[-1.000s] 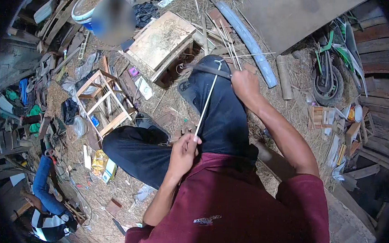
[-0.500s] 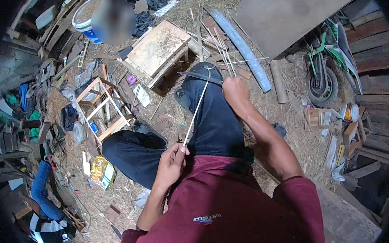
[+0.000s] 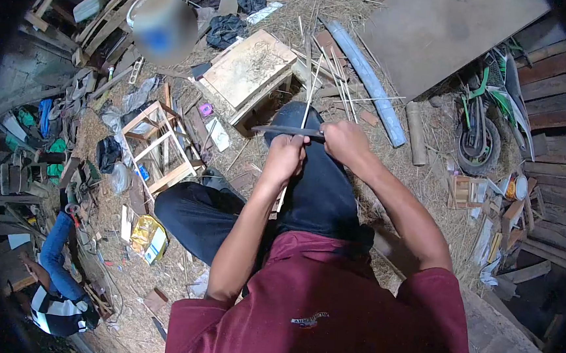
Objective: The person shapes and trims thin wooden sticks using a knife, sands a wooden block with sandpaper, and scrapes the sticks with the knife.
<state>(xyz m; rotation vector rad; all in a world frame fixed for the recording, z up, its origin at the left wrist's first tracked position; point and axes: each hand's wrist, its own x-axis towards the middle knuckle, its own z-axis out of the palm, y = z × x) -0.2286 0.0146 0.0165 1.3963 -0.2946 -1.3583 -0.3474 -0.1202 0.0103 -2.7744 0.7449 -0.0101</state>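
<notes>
My right hand (image 3: pixel 344 142) is closed round the handle of a knife (image 3: pixel 276 130), whose dark blade points left across my raised knee. Just below the blade, my left hand (image 3: pixel 285 158) pinches a thin pale stick (image 3: pixel 307 106). The stick crosses the blade and runs past it, away from me, with its other end showing below my left hand. Both hands are close together above the dark trouser leg (image 3: pixel 321 192). The contact between blade and stick is partly hidden by the fingers.
Ahead stands a wooden box (image 3: pixel 248 69), with thin sticks (image 3: pixel 342 82) and a grey pipe (image 3: pixel 368 84) to its right. A wooden frame (image 3: pixel 160 145) lies left. A motorbike wheel (image 3: pixel 478 147) is right. Another person (image 3: pixel 60 259) is at lower left.
My left hand has moved up along the stick from near my waist to the knife. The stick now reaches farther beyond the blade, while my right hand still holds the knife over the knee.
</notes>
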